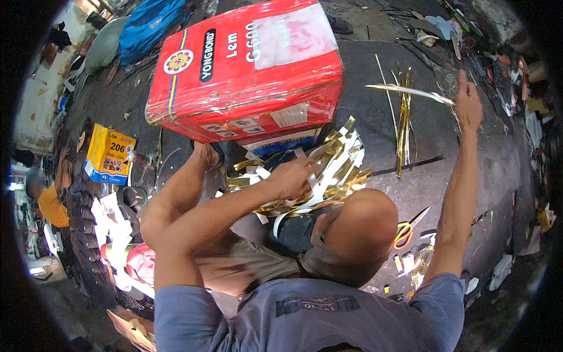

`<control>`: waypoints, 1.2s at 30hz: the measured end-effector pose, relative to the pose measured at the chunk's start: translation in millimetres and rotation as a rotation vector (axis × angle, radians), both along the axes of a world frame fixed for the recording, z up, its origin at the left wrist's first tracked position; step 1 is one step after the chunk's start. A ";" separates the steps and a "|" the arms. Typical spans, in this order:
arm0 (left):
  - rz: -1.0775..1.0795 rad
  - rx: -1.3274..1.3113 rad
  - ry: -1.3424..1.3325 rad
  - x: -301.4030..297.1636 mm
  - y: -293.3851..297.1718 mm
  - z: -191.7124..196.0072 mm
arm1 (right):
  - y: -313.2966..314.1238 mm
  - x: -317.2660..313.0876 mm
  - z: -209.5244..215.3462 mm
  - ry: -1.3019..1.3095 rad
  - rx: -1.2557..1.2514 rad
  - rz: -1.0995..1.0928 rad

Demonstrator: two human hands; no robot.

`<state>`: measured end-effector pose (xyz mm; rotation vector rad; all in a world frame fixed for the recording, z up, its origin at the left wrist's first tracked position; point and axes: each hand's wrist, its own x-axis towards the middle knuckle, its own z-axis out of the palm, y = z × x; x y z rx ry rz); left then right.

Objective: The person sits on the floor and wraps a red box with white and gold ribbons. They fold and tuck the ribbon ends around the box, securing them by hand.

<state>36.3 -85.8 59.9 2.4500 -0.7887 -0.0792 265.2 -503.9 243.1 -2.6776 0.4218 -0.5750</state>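
My left hand (293, 178) is closed at a heap of shiny gold and white strips (343, 167) between my knees. Its fingertips are at a white strip, and part of its grip is hidden. Far out to the right, my right hand (469, 110) has its arm stretched and its fingers together. A long pale gold strip (410, 91) runs leftward from it, seemingly pinched at one end. Under that strip, a bundle of narrow gold strips (404, 129) lies lengthwise on the dark floor.
A large red carton (246, 70) wrapped in clear film stands ahead. Scissors (410, 227) with orange-yellow handles lie right of my knee, near scraps (419, 261). A yellow-blue box (110, 154) stands left. Debris (498, 88) lines the right edge; another person (53, 205) sits far left.
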 end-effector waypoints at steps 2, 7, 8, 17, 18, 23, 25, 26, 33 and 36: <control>-0.126 0.098 -0.299 -3.9 -1.8 -31.3 | 26.7 -16.9 -12.6 -0.039 -0.341 0.013; -0.075 0.435 0.155 -0.2 9.5 -58.2 | 85.9 -68.4 -69.9 -0.008 0.037 0.473; -0.079 0.424 0.202 4.0 1.5 -36.3 | 90.1 -80.0 -82.9 0.072 0.017 0.446; -0.312 0.586 0.261 6.7 14.9 -17.4 | 48.9 -27.1 -27.1 0.122 0.246 -0.084; -0.282 0.604 0.369 9.4 1.6 6.2 | 38.4 -19.3 -25.7 0.110 0.203 -0.069; -0.367 0.656 0.280 8.7 -12.1 100.2 | 68.9 -25.5 -47.2 0.103 0.030 0.401; -0.316 0.735 0.240 -0.8 -19.9 127.1 | 118.5 -62.4 -61.9 0.150 0.455 0.850; -0.291 0.569 0.081 -6.4 -11.5 123.4 | 145.8 -81.6 -71.6 0.231 0.432 0.845; 0.044 0.206 -0.382 22.3 -23.5 197.4 | 191.8 -141.8 -75.4 0.648 1.353 1.131; 0.256 -0.025 -0.107 25.7 -16.6 250.8 | 184.3 -140.8 -36.3 0.344 0.910 1.332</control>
